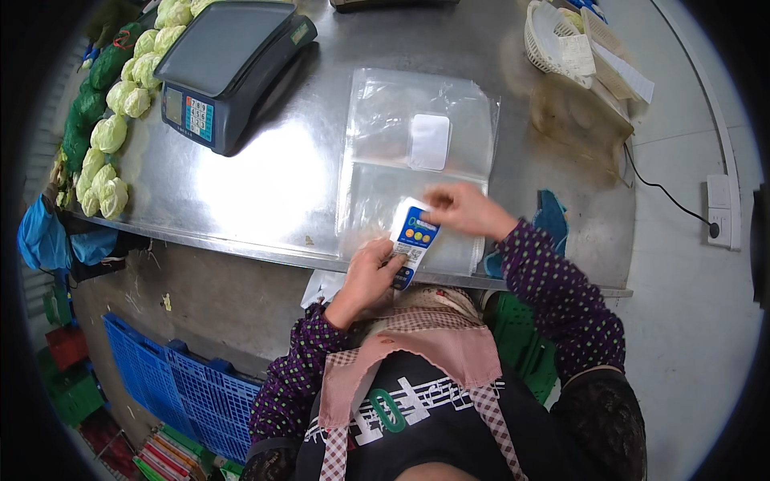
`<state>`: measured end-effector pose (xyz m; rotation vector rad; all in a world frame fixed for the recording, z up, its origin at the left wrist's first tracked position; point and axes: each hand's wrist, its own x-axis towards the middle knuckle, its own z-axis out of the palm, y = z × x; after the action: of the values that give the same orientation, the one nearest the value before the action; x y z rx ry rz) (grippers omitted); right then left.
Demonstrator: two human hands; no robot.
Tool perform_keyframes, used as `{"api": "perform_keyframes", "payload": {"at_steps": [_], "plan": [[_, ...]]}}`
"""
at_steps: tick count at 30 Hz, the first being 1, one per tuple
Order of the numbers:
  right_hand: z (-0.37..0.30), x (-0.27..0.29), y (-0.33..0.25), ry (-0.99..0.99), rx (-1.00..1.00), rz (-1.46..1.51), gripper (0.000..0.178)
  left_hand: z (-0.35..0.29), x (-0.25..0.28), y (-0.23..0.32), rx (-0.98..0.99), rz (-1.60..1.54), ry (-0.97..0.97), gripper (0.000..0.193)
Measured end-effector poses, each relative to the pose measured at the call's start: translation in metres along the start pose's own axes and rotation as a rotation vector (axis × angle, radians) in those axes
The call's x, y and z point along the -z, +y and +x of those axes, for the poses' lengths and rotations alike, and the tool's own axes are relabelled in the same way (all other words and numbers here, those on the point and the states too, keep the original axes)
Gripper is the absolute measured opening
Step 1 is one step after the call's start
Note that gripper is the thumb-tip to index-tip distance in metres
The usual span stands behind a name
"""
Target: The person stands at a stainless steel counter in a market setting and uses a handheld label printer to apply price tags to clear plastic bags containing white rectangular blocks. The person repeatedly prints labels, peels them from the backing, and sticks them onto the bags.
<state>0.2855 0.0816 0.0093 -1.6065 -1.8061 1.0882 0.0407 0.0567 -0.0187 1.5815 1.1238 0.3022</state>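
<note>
My left hand (370, 275) is closed on the lower part of a blue and white printed label (414, 243), above the table's front edge. At the label's upper right corner, the fingers of my right hand (469, 210) are pinched together; slight blur hides exactly how they meet it. Beneath both hands lies a stack of clear plastic bags (373, 132), flat on the metal table. A white rounded rectangle (430, 143) shows on the upper half of the bags.
A dark scale (233, 64) stands left on the metal table (321, 184), beside several cabbages (109, 132). White baskets (553, 40) and a brown-stained board (573, 116) are at the right. A blue cloth (550, 224) lies by my right sleeve. Blue plastic pallets (184, 385) lean below.
</note>
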Motion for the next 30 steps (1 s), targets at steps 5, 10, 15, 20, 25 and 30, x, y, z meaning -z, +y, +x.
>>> {"api": "perform_keyframes", "payload": {"at_steps": [5, 10, 15, 20, 25, 30], "plan": [[-0.02, -0.024, -0.023, -0.087, -0.169, 0.27, 0.025, 0.003, 0.002, 0.003, -0.412, -0.008, 0.252, 0.022], [-0.024, -0.023, -0.032, 0.07, -0.071, 0.116, 0.018, -0.018, 0.001, 0.002, 0.092, -0.072, 0.114, 0.022], [0.005, 0.019, -0.039, -0.092, -0.142, 0.045, 0.022, -0.048, -0.016, -0.015, -0.037, -0.266, 0.185, 0.016], [-0.028, -0.036, -0.033, -0.324, -0.271, 0.364, 0.024, -0.027, 0.0, 0.006, -0.084, -0.146, 0.199, 0.014], [-0.033, -0.037, -0.044, -0.216, -0.086, 0.097, 0.018, -0.03, -0.009, 0.005, 0.009, -0.341, 0.288, 0.032], [-0.033, -0.031, -0.04, -0.307, -0.059, 0.17, 0.019, -0.029, -0.007, 0.001, -0.006, -0.308, 0.242, 0.029]]}}
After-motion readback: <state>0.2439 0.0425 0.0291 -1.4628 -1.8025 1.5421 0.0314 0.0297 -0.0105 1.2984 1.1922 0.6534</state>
